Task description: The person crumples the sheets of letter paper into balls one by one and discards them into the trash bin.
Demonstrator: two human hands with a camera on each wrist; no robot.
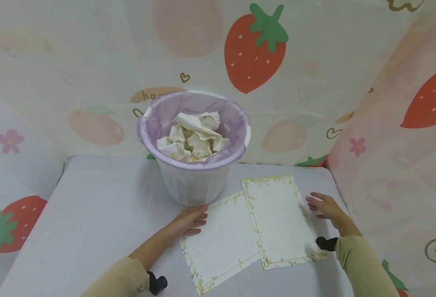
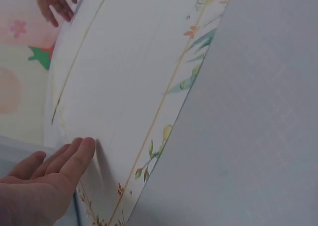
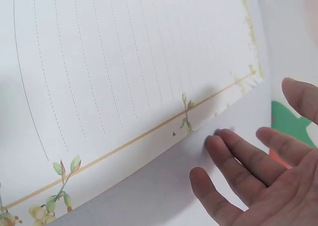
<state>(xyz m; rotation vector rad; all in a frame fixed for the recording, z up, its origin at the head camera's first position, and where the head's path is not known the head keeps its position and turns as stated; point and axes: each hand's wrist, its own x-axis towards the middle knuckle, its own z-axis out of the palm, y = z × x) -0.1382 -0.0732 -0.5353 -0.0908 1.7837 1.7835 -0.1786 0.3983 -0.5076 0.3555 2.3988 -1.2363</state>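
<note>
Two sheets of flower-bordered paper lie flat on the table; the right sheet (image 1: 281, 222) overlaps the edge of the left sheet (image 1: 221, 243). My left hand (image 1: 187, 225) is over the upper left edge of the left sheet, fingers extended; whether it touches the paper I cannot tell. Beyond the right sheet's outer edge, my right hand (image 1: 325, 208) hovers with loosely spread fingers and holds nothing. Faint ruled lines show on the paper (image 3: 124, 52) in the right wrist view. Behind the sheets stands a white bin (image 1: 195, 181) with crumpled paper (image 1: 195, 138) inside.
A purple bag (image 1: 151, 134) lines the bin and folds over its rim. White cloth covers the table (image 1: 103, 206). Strawberry-printed curtains (image 1: 296, 82) hang behind and at both sides. A dark wrist strap (image 1: 158, 284) shows at the left sleeve.
</note>
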